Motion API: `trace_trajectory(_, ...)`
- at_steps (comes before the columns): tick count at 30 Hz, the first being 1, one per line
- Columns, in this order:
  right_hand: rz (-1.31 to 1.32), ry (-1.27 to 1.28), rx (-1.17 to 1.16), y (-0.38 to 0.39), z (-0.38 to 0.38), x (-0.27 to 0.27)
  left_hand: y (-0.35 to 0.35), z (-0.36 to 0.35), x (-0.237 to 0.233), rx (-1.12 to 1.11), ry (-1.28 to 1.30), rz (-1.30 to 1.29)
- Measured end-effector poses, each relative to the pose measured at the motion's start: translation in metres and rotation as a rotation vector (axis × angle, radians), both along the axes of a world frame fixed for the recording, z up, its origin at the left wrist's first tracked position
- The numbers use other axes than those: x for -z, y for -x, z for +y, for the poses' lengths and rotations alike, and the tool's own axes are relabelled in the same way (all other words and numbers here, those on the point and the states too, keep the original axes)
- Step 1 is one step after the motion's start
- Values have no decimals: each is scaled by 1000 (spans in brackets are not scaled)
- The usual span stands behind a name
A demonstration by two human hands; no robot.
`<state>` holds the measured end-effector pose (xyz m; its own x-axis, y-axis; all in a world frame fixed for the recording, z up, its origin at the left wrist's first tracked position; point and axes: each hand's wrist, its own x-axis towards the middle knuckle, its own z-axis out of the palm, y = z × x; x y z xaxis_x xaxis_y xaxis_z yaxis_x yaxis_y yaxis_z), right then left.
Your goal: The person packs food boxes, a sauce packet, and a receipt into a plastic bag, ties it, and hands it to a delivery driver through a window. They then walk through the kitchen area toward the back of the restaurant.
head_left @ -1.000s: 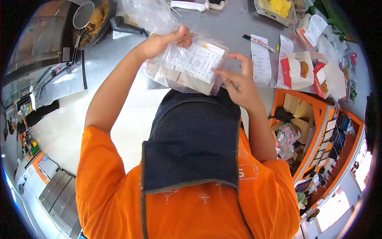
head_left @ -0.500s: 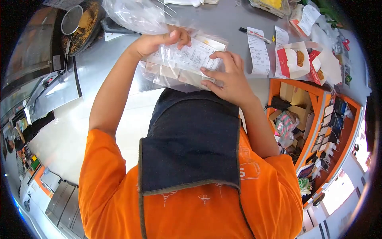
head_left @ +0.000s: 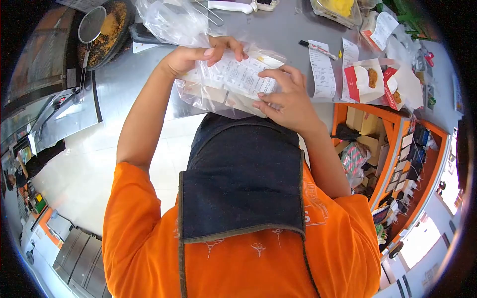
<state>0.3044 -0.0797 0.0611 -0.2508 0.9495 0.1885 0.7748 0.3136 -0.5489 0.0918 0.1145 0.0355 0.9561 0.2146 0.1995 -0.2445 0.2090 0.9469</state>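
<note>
Where its folds catch the light, the clear plastic bag point(head_left: 213, 94) looks glossy and wrinkled, see-through enough to show pale, boxy contents with a dark line between them. Printed in rows too small to read, a white receipt point(head_left: 243, 74) lies across its upper face, beside a touch of yellow near the far right corner. The bag sits at the near edge of the grey metal counter point(head_left: 278, 27), just beyond the dark cap. The left hand point(head_left: 206, 53) clutches its upper left part between thumb and curled fingers. The right hand point(head_left: 288, 97) touches its right end with bent, spread fingers; whether these grip, I cannot tell. Farther right lie a marker point(head_left: 318, 49), paper slips point(head_left: 322, 74) and red-and-white food boxes point(head_left: 365, 82).
</note>
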Motion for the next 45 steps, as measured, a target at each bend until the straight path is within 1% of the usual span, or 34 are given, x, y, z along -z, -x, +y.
trace_trajectory(5, -70, -30, -29, 0, 1, 1, -1, -1, -4, -3, 13, 28)
trace_trajectory(8, -82, -35, -34, -1, 3, 2, 0, 3, -11, 42, -152, 139)
trace_trajectory(11, -79, -26, -34, -4, 2, 2, -2, 5, -12, 56, -242, 213)
trace_trajectory(13, -49, -25, -39, -7, 0, 3, -1, -5, -11, -77, -249, 234)
trace_trajectory(14, 12, -71, 6, -10, -2, 3, -2, -8, -10, -143, -251, 244)
trace_trajectory(16, 134, -164, 94, -16, -6, 3, -4, -4, -11, -58, -351, 200)
trace_trajectory(17, 158, -168, 150, -20, -10, 6, -5, -2, -12, -16, -402, 179)
trace_trajectory(19, 206, -184, 264, -32, -18, 17, -6, -10, -10, -123, -393, 233)
trace_trajectory(21, 252, -141, 349, -40, -25, 21, -9, -22, -13, -235, -573, 278)
trace_trajectory(23, 313, -94, 416, -46, -32, 26, -20, -34, -24, -353, -936, 307)
trace_trajectory(24, 351, -66, 439, -48, -35, 29, -24, -35, -20, -438, -1001, 95)
trace_trajectory(25, 392, -38, 461, -49, -38, 33, -26, -37, -17, -403, -849, 183)
trace_trajectory(27, 431, -61, 488, -50, -40, 38, -27, -42, -16, -330, -544, 360)
trace_trajectory(31, 443, -58, 551, -54, -46, 45, -35, -45, -26, -525, -716, 610)
trace_trajectory(33, 518, 21, 584, -58, -49, 50, -31, -32, -20, -620, -879, 375)
trace_trajectory(34, 558, 56, 599, -59, -50, 54, -33, -29, -40, -626, -767, 439)
trace_trajectory(36, 481, 166, 598, -62, -58, 70, -35, -25, -77, -676, -271, 404)
trace_trajectory(37, 438, 220, 592, -60, -60, 80, -39, -27, -107, -803, -152, 417)
trace_trajectory(39, 325, 204, 413, -43, -54, 107, -52, -28, -176, -1052, 93, 416)
trace_trajectory(40, 262, 192, 323, -34, -43, 104, -53, -22, -196, -1056, 135, 394)
trace_trajectory(42, 394, -28, 206, -1, -12, 90, -47, -16, -231, -1065, 224, 349)
trace_trajectory(43, 450, -119, 151, 12, 6, 78, -55, -22, -246, -1151, 257, 323)
trace_trajectory(45, 551, -150, 102, 34, 52, 55, -77, -39, -267, -1318, 334, 263)
